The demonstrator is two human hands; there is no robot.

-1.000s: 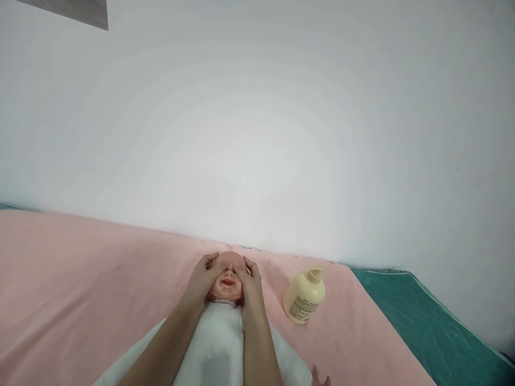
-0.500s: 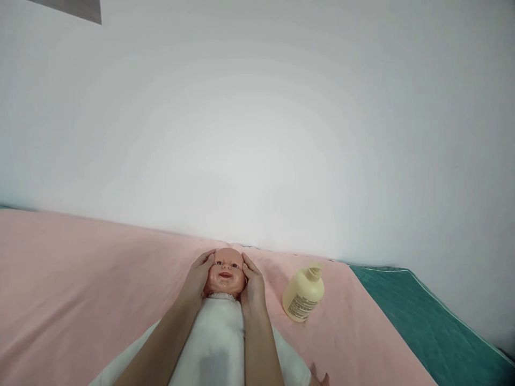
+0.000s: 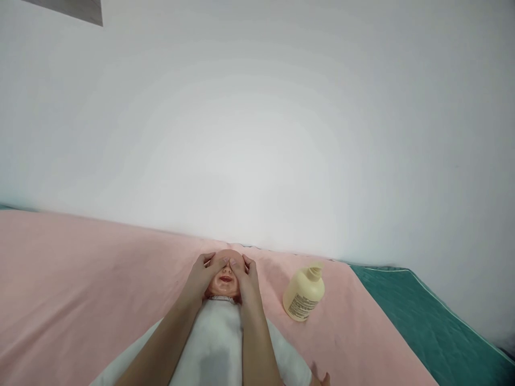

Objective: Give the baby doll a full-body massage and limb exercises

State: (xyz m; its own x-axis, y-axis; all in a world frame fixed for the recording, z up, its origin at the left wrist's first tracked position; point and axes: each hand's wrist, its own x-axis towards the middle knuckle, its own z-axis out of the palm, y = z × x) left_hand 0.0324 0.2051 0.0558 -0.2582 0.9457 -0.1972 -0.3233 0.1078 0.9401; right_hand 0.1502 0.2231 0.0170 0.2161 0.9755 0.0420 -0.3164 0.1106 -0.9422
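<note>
A baby doll (image 3: 219, 327) in white clothing with a lace-like collar lies on its back, its head away from me. My left hand (image 3: 204, 273) cups the left side of the doll's head, its thumb laid across the brow and eye. On the other side, my right hand (image 3: 246, 273) curls around the head, its thumb on the other eye. Both thumb tips meet near the top of the doll's nose. The eyes are covered, while the red mouth and chin show. Parts of the doll's body are behind my forearms.
A pale yellow pump bottle (image 3: 303, 295) with a printed label stands right of the doll. Beneath lies a pink cloth (image 3: 100, 279), with a green quilted cover (image 3: 426, 316) at the right. A white wall (image 3: 257, 134) rises behind the bedding.
Both thumbs have moved inward from the sides of the doll's head onto its brow and eyes. The fingers stay at the sides of the head. The bottle has not moved.
</note>
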